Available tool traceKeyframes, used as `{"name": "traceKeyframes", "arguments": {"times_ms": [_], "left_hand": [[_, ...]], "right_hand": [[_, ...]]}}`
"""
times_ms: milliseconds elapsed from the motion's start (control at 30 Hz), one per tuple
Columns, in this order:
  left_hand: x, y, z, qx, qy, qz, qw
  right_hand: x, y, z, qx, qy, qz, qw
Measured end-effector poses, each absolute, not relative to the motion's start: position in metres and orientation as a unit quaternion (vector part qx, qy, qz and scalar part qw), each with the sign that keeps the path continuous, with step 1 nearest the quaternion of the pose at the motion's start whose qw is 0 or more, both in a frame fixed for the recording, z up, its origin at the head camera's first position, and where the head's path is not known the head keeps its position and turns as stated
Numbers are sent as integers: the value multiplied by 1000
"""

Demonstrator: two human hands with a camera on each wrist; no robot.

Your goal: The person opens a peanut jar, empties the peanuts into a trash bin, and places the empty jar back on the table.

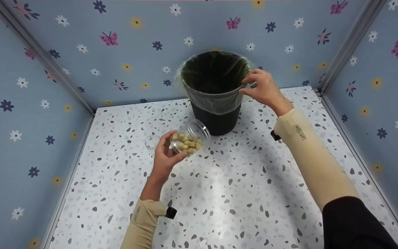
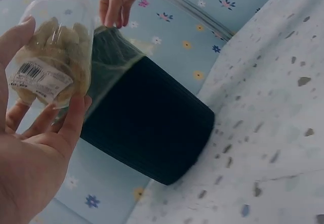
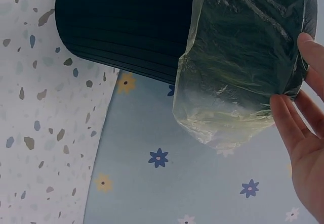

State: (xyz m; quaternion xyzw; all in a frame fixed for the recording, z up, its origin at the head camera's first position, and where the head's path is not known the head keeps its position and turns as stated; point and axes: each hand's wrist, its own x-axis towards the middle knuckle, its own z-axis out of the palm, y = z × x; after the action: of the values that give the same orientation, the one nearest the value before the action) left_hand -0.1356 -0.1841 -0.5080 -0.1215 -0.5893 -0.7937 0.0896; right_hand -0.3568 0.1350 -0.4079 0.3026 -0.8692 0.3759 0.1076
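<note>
A clear plastic jar (image 1: pixel 190 136) of unshelled peanuts (image 1: pixel 187 142) tilts in my left hand (image 1: pixel 166 157), its mouth towards the trash can (image 1: pixel 216 121). Fingers and thumb grip its sides near the base, where a barcode label (image 2: pixel 43 77) shows in the left wrist view. At the trash can's right edge is my right hand (image 1: pixel 263 88), thumb and fingers bent around the lined rim. A thin translucent trash bag (image 3: pixel 228 82) folds over that rim and hangs down outside. The can's bottom is dark and cannot be made out.
A round clear lid (image 1: pixel 152 141) lies on the speckled white tabletop (image 1: pixel 219 193), left of the jar. Blue flowered panels (image 1: pixel 164 52) stand behind the trash can and at both sides. Metal strips (image 1: pixel 337 52) run along the panel corners.
</note>
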Motion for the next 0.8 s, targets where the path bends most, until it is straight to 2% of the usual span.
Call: {"name": "traceKeyframes", "arguments": {"times_ms": [367,533,800], "left_hand": [[-174,-218,-439,-139,-625,-763,94],[-195,-233,-424,-109,-641,-752,103],[-228,-254,-400,-81,-654,-747,86]], "right_hand": [[-356,135,-406,290,-880,362,101],[-356,136,-407,293,-881,359,100],[-356,133,-409,306,-872,369,105]]}}
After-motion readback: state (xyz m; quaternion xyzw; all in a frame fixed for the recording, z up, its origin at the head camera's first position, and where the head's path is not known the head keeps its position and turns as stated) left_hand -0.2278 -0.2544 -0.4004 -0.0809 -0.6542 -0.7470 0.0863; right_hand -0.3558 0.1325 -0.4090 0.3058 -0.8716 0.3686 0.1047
